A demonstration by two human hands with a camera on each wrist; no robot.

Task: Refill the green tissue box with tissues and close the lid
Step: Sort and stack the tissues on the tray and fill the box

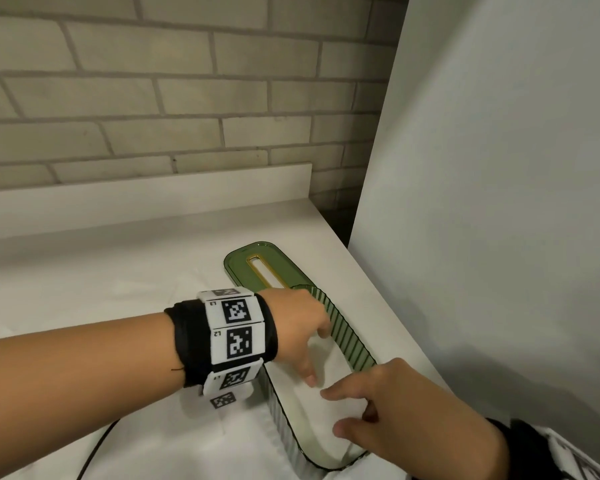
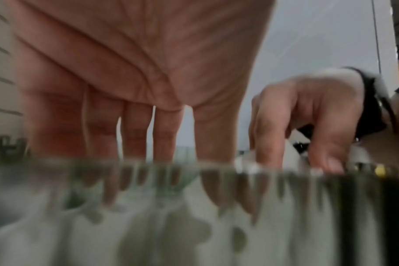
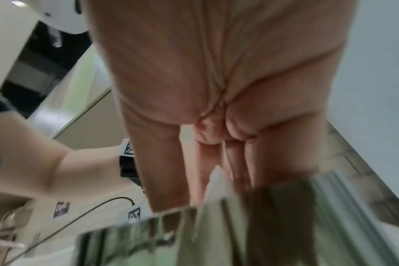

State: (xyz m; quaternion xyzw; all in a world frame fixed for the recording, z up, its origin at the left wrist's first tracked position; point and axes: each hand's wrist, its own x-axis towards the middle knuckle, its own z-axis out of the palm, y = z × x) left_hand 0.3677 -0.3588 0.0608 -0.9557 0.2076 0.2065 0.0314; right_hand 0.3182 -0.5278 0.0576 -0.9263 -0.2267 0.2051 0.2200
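The green ribbed tissue box (image 1: 347, 338) stands open on the white counter, with white tissues (image 1: 314, 419) lying inside it. Its green lid (image 1: 240, 269), with a gold-rimmed slot, lies flat just beyond the box. My left hand (image 1: 310, 355) reaches down into the far half of the box with straight fingers on the tissues. At the near half my right hand (image 1: 352, 408) has its fingers spread on the tissues. In the left wrist view the left hand's fingers (image 2: 134, 133) dip behind the box wall (image 2: 194, 216), and the right hand (image 2: 296, 126) shows beside them. The right wrist view shows the right hand (image 3: 216, 129) above the box (image 3: 216, 234).
A tall white panel (image 1: 499, 202) stands close along the right of the box. A brick wall (image 1: 153, 98) and a low white ledge close off the back. A black cable (image 1: 97, 445) and a small printed marker (image 1: 223, 400) lie on the counter (image 1: 84, 271) to the left.
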